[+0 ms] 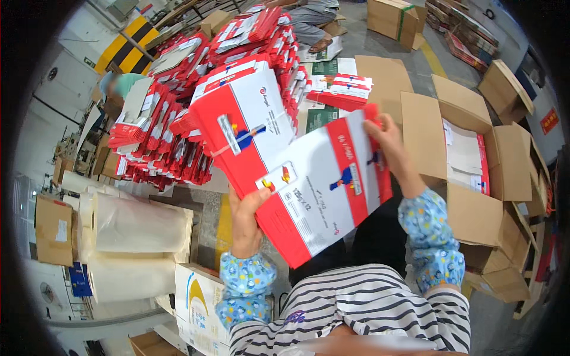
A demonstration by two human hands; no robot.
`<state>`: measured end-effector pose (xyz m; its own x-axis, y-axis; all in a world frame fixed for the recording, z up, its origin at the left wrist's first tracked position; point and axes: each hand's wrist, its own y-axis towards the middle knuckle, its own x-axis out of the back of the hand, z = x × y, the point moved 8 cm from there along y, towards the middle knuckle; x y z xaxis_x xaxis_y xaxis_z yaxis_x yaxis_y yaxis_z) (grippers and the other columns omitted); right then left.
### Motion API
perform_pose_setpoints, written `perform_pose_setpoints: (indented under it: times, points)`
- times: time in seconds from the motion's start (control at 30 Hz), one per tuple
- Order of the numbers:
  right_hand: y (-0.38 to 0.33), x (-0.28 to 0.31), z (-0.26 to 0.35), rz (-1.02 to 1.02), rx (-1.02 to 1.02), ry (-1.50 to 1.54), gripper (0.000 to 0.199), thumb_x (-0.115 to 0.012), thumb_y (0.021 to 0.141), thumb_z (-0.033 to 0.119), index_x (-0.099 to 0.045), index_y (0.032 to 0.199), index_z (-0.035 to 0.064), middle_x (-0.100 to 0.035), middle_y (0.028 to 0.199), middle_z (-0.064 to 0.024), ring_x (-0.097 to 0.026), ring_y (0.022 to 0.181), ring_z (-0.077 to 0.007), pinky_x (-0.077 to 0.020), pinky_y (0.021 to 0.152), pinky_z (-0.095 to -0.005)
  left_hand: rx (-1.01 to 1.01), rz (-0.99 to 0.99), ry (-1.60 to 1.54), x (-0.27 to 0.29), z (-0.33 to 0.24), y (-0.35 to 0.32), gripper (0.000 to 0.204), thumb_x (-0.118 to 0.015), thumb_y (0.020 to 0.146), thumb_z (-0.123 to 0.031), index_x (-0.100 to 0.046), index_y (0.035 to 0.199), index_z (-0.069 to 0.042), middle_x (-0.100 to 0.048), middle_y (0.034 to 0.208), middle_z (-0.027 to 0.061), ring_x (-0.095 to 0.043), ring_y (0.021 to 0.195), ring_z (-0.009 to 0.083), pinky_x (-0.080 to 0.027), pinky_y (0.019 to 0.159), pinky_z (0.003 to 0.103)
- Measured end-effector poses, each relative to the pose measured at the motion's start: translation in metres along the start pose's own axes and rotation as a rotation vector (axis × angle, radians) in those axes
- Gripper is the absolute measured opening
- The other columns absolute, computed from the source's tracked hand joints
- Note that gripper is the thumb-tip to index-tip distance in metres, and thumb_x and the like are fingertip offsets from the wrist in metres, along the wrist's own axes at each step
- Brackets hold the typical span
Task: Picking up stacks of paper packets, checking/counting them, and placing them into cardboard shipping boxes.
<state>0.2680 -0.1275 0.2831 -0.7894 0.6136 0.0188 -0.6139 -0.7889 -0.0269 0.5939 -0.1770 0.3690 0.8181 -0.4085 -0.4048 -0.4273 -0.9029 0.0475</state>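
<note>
Between my two hands is a flat, folded red-and-white printed carton (314, 202), tilted in front of my body. My left hand (246, 216) grips its left edge, thumb on top and fingers underneath. The upper right corner is in my right hand (386, 139), with the fingers curled round the edge. Whether it is one carton or a thin bundle, I cannot tell. Just beyond it rises a stack of similar flat cartons (276, 115), and the held carton overlaps its near side.
Tall piles of red-and-white cartons (160, 148) stand to the left. At right, an open cardboard box (424, 139) holds flat cartons. A small carton bundle (341, 92) lies ahead. Large rolls of film (142, 225) are at left. Two other people are partly visible farther off.
</note>
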Motion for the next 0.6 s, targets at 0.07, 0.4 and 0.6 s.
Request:
perform_pose_setpoints:
  times: [0.07,0.4,0.6]
  points:
    - [0.012,-0.018,-0.02,-0.124,0.285,-0.152,0.066,-0.079,0.078,0.031,-0.046,0.125,-0.0002,-0.054,0.112,-0.0167,-0.054,0.104,-0.0243,-0.0456,0.088,-0.0377,0.115,-0.118,0.063,0.011,0.011,0.008,0.06,-0.068,0.074,-0.007,-0.043,0.127,0.002,-0.058,0.118,0.0161,-0.063,0.101,0.0261,-0.052,0.088,0.039]
    - [-0.143,-0.153,-0.006,0.211,0.525,-0.343,0.071,-0.07,0.081,0.046,-0.044,0.132,0.0047,-0.044,0.12,-0.0244,-0.046,0.107,-0.0405,-0.0399,0.091,-0.0486,0.218,-0.153,0.26,0.016,0.085,0.037,0.026,-0.076,0.074,-0.011,-0.065,0.092,0.003,-0.068,0.085,0.0099,-0.066,0.074,0.0195,-0.054,0.066,0.031]
    - [-0.137,-0.097,-0.037,0.182,0.278,-0.062,0.063,-0.068,0.086,0.029,-0.041,0.137,0.0041,-0.048,0.115,-0.0181,-0.052,0.103,-0.0294,-0.0451,0.089,-0.0401,0.398,-0.039,0.513,-0.039,0.101,0.031,0.054,-0.078,0.078,-0.024,-0.05,0.109,0.009,-0.063,0.099,0.0168,-0.064,0.084,0.0198,-0.054,0.069,0.033]
